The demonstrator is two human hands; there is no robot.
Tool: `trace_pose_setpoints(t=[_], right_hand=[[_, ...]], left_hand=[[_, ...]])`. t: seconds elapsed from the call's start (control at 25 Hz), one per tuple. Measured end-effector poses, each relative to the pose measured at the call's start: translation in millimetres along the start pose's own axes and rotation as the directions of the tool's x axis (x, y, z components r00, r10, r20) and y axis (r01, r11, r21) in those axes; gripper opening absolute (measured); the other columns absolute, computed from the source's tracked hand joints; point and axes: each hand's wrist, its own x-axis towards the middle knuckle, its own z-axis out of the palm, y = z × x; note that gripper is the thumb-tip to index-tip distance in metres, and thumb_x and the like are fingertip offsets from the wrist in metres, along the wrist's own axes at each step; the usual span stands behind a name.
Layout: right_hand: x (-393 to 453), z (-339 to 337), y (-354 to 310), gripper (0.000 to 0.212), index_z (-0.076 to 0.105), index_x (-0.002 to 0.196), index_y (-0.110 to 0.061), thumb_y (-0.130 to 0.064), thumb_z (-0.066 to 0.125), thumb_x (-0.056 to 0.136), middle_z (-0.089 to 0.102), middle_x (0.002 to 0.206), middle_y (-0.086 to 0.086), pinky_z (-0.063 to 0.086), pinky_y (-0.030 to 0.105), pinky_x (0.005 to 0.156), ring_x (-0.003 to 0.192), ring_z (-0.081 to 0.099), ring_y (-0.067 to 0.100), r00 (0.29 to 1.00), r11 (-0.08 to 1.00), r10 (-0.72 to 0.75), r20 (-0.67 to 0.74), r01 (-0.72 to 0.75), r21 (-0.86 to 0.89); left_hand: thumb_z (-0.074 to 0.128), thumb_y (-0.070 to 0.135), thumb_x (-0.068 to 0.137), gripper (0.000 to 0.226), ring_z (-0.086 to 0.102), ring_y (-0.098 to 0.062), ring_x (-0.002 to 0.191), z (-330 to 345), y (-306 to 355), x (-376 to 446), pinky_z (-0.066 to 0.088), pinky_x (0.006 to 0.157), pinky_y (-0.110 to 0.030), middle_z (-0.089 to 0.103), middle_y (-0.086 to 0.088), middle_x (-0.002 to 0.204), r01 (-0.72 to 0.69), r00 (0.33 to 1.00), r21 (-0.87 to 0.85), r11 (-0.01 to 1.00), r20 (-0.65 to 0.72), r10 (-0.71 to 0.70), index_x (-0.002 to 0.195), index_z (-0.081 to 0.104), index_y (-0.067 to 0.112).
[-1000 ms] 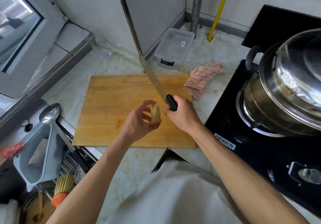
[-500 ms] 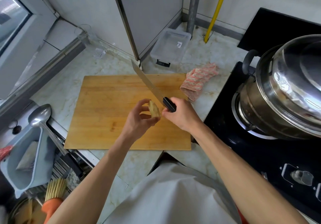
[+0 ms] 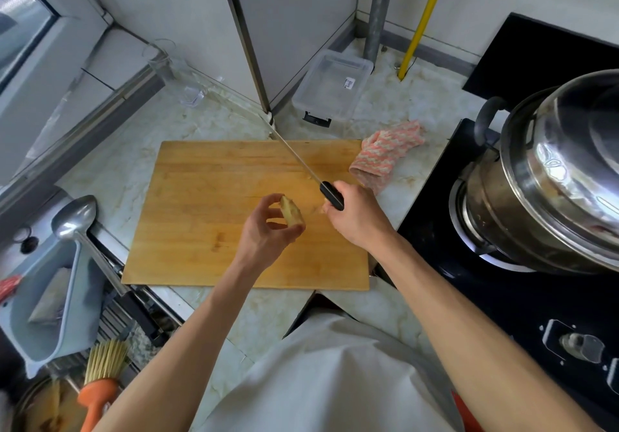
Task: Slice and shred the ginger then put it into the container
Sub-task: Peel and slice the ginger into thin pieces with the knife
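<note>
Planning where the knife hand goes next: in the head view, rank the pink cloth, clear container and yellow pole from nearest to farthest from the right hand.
From the right hand:
1. pink cloth, just beyond it
2. clear container, farther back
3. yellow pole, by the back wall

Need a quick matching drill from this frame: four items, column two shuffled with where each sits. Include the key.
1. ginger
2. knife
3. container
4. cloth

A. beyond the cutting board, by the wall corner
B. in the left hand, above the board
C. on the counter, at the board's right far corner
D. in the right hand

Pairs: 1-B, 2-D, 3-A, 4-C
</note>
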Motion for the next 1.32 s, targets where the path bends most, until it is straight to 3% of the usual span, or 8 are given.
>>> trace_pose_setpoints(t=[0.24, 0.44, 0.76, 0.88, 0.96, 1.08, 1.16, 1.32], right_hand=[[4, 1, 4, 0.027, 0.064, 0.116, -0.015, -0.014, 0.067, 0.089, 0.066, 0.093, 0.005, 0.058, 0.039, 0.068, 0.081, 0.064, 0.022, 0.999, 1.000, 0.020, -0.042, -0.020, 0.010], [3, 3, 4, 0.027, 0.064, 0.118, -0.017, -0.016, 0.065, 0.091, 0.066, 0.095, 0.005, 0.057, 0.034, 0.063, 0.080, 0.064, 0.022, 0.999, 0.999, 0.020, -0.032, -0.019, 0.044], [-20, 19, -6, 0.020, 0.064, 0.089, -0.015, -0.035, 0.068, 0.092, 0.058, 0.073, -0.004, 0.038, 0.019, 0.051, 0.061, 0.053, 0.009, 0.982, 0.991, -0.018, 0.188, -0.008, 0.136], [-31, 30, -9, 0.033, 0.058, 0.080, -0.008, -0.038, 0.064, 0.094, 0.057, 0.067, 0.006, 0.037, 0.029, 0.053, 0.056, 0.049, 0.013, 0.964, 0.980, -0.009, 0.266, -0.044, 0.192], [-36, 33, -11, 0.038, 0.058, 0.078, -0.007, -0.040, 0.060, 0.096, 0.062, 0.071, 0.014, 0.038, 0.029, 0.052, 0.054, 0.050, 0.012, 0.960, 0.975, -0.006, 0.281, -0.057, 0.213], [-39, 33, -17, 0.044, 0.060, 0.081, -0.005, -0.044, 0.053, 0.100, 0.065, 0.068, 0.009, 0.037, 0.022, 0.044, 0.044, 0.048, 0.003, 0.952, 0.968, 0.024, 0.305, -0.098, 0.231], [-41, 32, -19, 0.044, 0.061, 0.082, -0.005, -0.042, 0.050, 0.102, 0.063, 0.066, 0.007, 0.037, 0.020, 0.043, 0.042, 0.047, 0.002, 0.945, 0.975, 0.006, 0.328, -0.078, 0.206], [-46, 32, -17, 0.044, 0.052, 0.072, -0.009, -0.041, 0.048, 0.102, 0.061, 0.069, 0.017, 0.042, 0.038, 0.053, 0.050, 0.046, 0.011, 0.955, 0.985, -0.050, 0.293, -0.001, 0.170]], left_hand=[[0.081, 0.008, 0.078, 0.069, 0.070, -0.011, 0.075, -8, -7, -5, 0.059, 0.078, -0.051, 0.062, 0.002, 0.108, 0.050, 0.999, -0.033, 0.998, 0.002, -0.050, 0.138, 0.051, 0.024], [0.071, 0.006, 0.083, 0.064, 0.061, -0.008, 0.084, -16, -11, -13, 0.051, 0.064, -0.024, 0.061, 0.005, 0.112, 0.034, 0.999, 0.163, 0.986, -0.046, -0.027, 0.138, 0.053, 0.033], [0.048, -0.017, 0.064, 0.060, 0.058, -0.023, 0.102, -33, -38, -14, 0.044, 0.080, -0.028, 0.068, -0.002, 0.117, -0.262, 0.952, 0.549, 0.794, 0.013, 0.305, 0.107, 0.075, 0.018], [0.057, -0.008, 0.073, 0.046, 0.060, -0.018, 0.101, -32, -39, -22, 0.044, 0.077, -0.023, 0.063, -0.002, 0.119, -0.208, 0.956, 0.419, 0.884, -0.102, 0.274, 0.109, 0.073, 0.016], [0.069, 0.015, 0.085, 0.027, 0.063, -0.018, 0.091, -28, -37, -30, 0.048, 0.067, -0.024, 0.064, -0.002, 0.110, -0.010, 0.950, 0.229, 0.973, -0.301, 0.081, 0.112, 0.066, 0.018], [0.080, 0.045, 0.079, 0.046, 0.071, -0.024, 0.075, -22, -39, -24, 0.059, 0.072, -0.042, 0.074, -0.006, 0.078, 0.272, 0.894, -0.054, 0.961, -0.354, -0.273, 0.106, 0.058, 0.015], [0.083, 0.044, 0.076, 0.047, 0.073, -0.026, 0.070, -19, -38, -16, 0.060, 0.076, -0.049, 0.074, -0.008, 0.070, 0.300, 0.890, -0.134, 0.944, -0.318, -0.328, 0.102, 0.058, 0.015], [0.084, 0.031, 0.078, 0.029, 0.073, -0.025, 0.076, -13, -38, -12, 0.060, 0.077, -0.048, 0.073, -0.007, 0.084, 0.252, 0.887, -0.116, 0.961, -0.369, -0.277, 0.098, 0.067, 0.020]])
